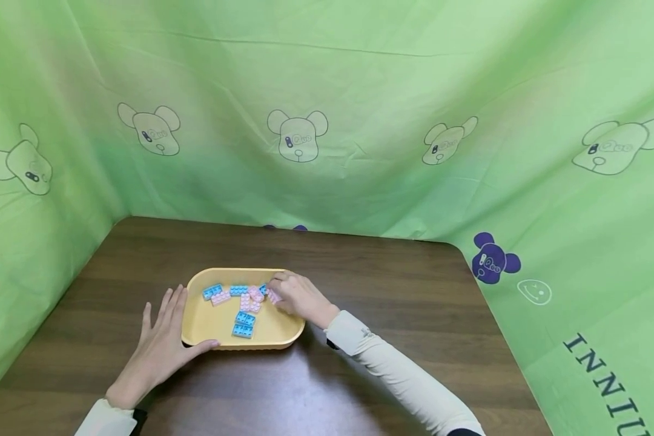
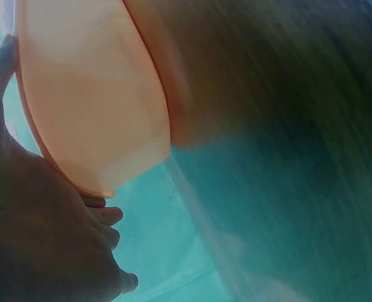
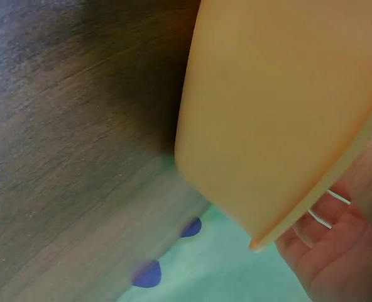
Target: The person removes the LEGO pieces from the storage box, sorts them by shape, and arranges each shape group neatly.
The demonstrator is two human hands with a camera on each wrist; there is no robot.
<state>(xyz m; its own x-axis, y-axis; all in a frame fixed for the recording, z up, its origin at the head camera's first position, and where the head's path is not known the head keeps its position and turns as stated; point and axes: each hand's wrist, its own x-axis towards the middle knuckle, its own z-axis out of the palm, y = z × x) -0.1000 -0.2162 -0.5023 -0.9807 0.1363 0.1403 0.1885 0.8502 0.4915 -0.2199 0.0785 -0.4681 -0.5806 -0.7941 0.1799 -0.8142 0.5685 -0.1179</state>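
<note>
A yellow tray with pink and blue toy building bricks stands on the table. My left hand rests against its left end, fingers straight and spread, thumb along the front rim. In the left wrist view the left hand lies along the tray's rim. My right hand reaches over the right end, bent fingers pinching a pink brick. Its fingertips are hidden behind the tray wall in the right wrist view. Near it lie pink bricks and a blue brick.
Blue bricks lie near the tray's front middle, and another blue brick sits beside a pink brick at the left. The dark wooden table is bordered by a green curtain with bear drawings.
</note>
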